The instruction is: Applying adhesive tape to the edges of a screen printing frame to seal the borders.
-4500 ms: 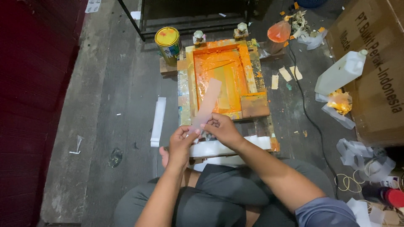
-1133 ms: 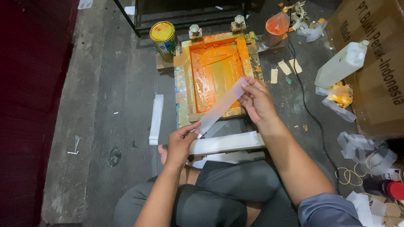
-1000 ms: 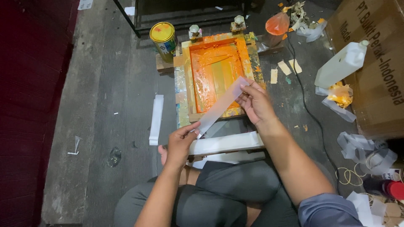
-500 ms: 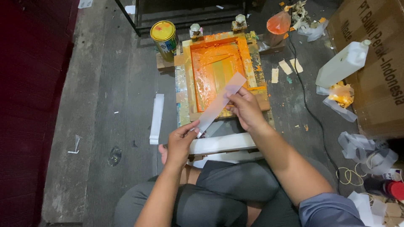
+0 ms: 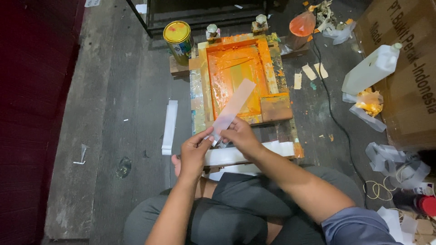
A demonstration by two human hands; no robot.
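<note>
Item: translucent white strip [image 5: 232, 108], long and narrow, held at its lower end by both hands and slanting up toward 1 o'clock over the orange-stained printing frame [image 5: 240, 77]. Left hand [image 5: 194, 153]: fingers pinched closed on the strip's bottom corner, thumb against forefinger, wrist entering from 6 o'clock. Right hand [image 5: 240, 136]: fingers curled shut over the same lower end just at 3 o'clock of the left hand, the two hands touching or nearly so; exact finger placement under the strip cannot be told. Frame: wooden, rectangular, coated in orange ink, lying flat on the dark plank floor [image 5: 113, 113] directly at 12 o'clock of the hands. Yellow-lidded paint can [image 5: 178, 37] at 11 o'clock of the frame, just beside its corner. White folded strip [image 5: 170, 127] on the floor at 9 o'clock of the hands, apart from them. White plastic jug [image 5: 372, 69] at 2 o'clock, leaning against a cardboard box [image 5: 408, 68]. Orange-smeared plastic bag [image 5: 300, 25] at 1 o'clock of the frame. White bar [image 5: 254, 153] lying across just beyond the person's knees, beneath the hands.
</note>
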